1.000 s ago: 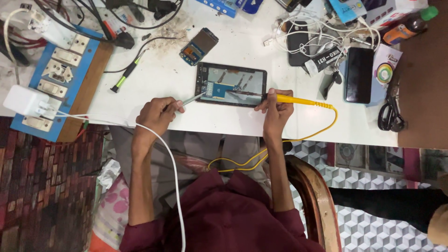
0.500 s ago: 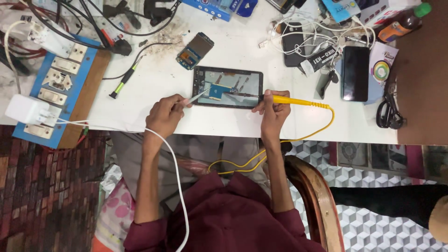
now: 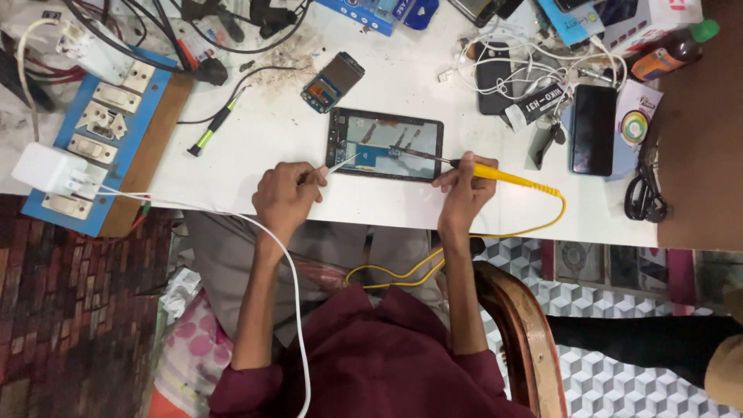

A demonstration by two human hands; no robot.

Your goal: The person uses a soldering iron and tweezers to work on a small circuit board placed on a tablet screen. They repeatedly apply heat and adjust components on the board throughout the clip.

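- Head view, work piece: an opened tablet (image 3: 385, 144) lies flat on the white table (image 3: 255, 162), back cover off and inner boards upward, just beyond the near edge and between your two hands, so both tools reach it without stretching.
- Head view, your left hand (image 3: 285, 197): it is closed around thin tweezers (image 3: 338, 162), whose tip rests at the tablet's left edge. The hand sits on the table just to the left of the tablet, which probably steadies the tip.
- Head view, your right hand (image 3: 463, 190): it grips a yellow-handled soldering iron (image 3: 495, 173) like a pen. Its dark tip slants leftward over the tablet's middle; whether it touches the board is too small to tell.
- Head view, cables: the iron's yellow cord (image 3: 551, 224) loops off the table edge and down across your lap, clear of the work. A white cable (image 3: 286, 310) runs from a white charger (image 3: 45, 169) on the blue switch board (image 3: 101, 131) over your left forearm.
- Head view, surroundings: a green-handled screwdriver (image 3: 215, 124) and a small bare circuit module (image 3: 333, 81) lie beyond the left hand; a dark phone (image 3: 593, 128) and black scissors (image 3: 644, 193) lie well to the right.
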